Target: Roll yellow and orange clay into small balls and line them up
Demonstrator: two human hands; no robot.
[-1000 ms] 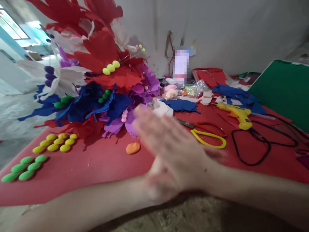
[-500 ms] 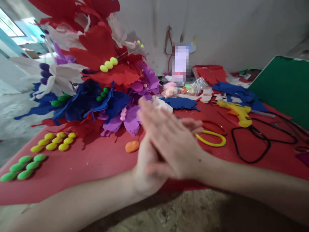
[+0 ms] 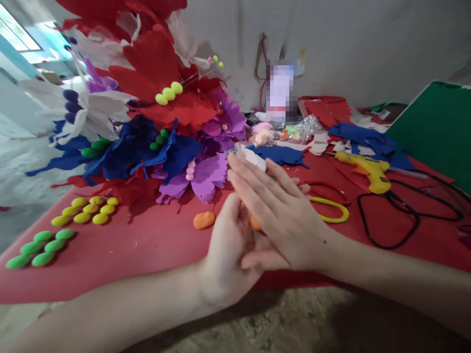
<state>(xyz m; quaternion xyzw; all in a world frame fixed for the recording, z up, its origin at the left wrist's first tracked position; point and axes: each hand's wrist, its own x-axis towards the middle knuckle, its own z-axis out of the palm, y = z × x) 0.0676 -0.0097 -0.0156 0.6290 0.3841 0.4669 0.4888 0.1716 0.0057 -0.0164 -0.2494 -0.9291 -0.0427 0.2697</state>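
A piece of orange modelling clay point(image 3: 255, 223) shows in the gap between my two palms, mostly hidden by them. Underneath, my left hand point(image 3: 230, 242) is cupped with its palm turned up around the clay. Laid across it, my right hand point(image 3: 281, 215) presses down with fairly straight fingers, so the clay is held between both. A second lump of orange clay point(image 3: 204, 220) lies on the red tabletop point(image 3: 154, 262), just left of my hands. Farther left sit several yellow clay ovals point(image 3: 90, 209) and several green clay ovals point(image 3: 42, 249) in short rows.
Large fabric butterflies point(image 3: 147, 108) in red, white, blue and purple are piled at the back left. To the right are yellow-handled scissors point(image 3: 340, 212), a yellow glue gun point(image 3: 368, 169) with black cord, blue fabric pieces point(image 3: 362, 138) and a green board point(image 3: 434, 132). A phone point(image 3: 280, 93) stands behind.
My right hand has slid and tilted against the left, opening a gap where orange clay now shows. The whole view has shifted slightly.
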